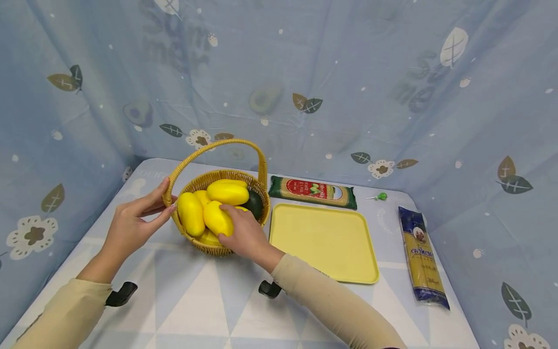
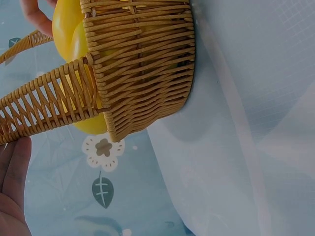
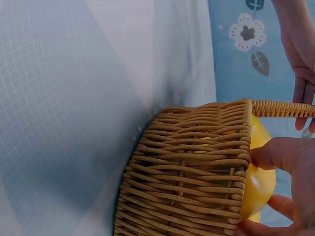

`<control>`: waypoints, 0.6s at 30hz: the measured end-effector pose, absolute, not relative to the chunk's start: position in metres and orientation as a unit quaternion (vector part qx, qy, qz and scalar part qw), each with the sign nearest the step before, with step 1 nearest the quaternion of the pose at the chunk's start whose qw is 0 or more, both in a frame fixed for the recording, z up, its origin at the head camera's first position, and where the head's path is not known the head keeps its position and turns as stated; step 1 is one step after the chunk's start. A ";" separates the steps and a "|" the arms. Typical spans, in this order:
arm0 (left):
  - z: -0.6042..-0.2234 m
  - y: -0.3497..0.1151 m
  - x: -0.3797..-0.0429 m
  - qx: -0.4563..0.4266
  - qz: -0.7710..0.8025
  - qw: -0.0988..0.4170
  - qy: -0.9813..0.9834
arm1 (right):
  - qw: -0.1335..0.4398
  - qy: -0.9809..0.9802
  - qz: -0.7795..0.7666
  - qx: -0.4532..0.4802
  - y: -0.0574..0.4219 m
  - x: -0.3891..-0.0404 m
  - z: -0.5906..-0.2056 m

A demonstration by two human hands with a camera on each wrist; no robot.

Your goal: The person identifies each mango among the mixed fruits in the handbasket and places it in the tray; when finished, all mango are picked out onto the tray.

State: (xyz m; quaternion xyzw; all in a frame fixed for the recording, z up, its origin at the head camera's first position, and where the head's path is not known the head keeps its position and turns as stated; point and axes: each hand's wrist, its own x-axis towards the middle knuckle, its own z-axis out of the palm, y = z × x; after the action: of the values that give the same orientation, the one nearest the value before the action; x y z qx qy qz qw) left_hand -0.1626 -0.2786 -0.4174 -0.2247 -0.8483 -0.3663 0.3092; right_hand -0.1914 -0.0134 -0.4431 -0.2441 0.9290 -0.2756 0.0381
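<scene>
The handle point(image 1: 235, 141) of a wicker basket point(image 1: 214, 249) is held by fingers of the left hand point(image 1: 135, 220), a mango point(image 1: 216, 219) by the right hand point(image 1: 247, 236).

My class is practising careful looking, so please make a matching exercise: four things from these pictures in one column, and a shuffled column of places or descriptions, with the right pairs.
Column 1
1. Yellow fruits
2. Tray
3. Green packet
4. Blue packet

Column 2
A. Near the right edge of the table
B. Just beyond the tray's far edge
C. Piled in the basket
D. Pale yellow, flat, rectangular

Right pairs: 1-C, 2-D, 3-B, 4-A
</scene>
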 end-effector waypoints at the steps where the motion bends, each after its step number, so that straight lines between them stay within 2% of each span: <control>1: -0.417 -0.278 -0.162 -0.225 -0.367 0.309 -0.848 | 0.037 0.929 -0.275 -0.245 -0.013 -0.191 -0.443; 18: -0.418 -0.278 -0.163 -0.225 -0.371 0.309 -0.846 | 0.003 0.923 -0.288 -0.257 -0.011 -0.191 -0.444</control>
State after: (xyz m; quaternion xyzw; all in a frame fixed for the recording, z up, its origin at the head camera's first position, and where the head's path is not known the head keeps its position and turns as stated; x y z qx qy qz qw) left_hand -0.1628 -0.2784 -0.4179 -0.2248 -0.8463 -0.3714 0.3087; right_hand -0.1906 -0.0113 -0.4437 -0.2569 0.9226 -0.2879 0.0032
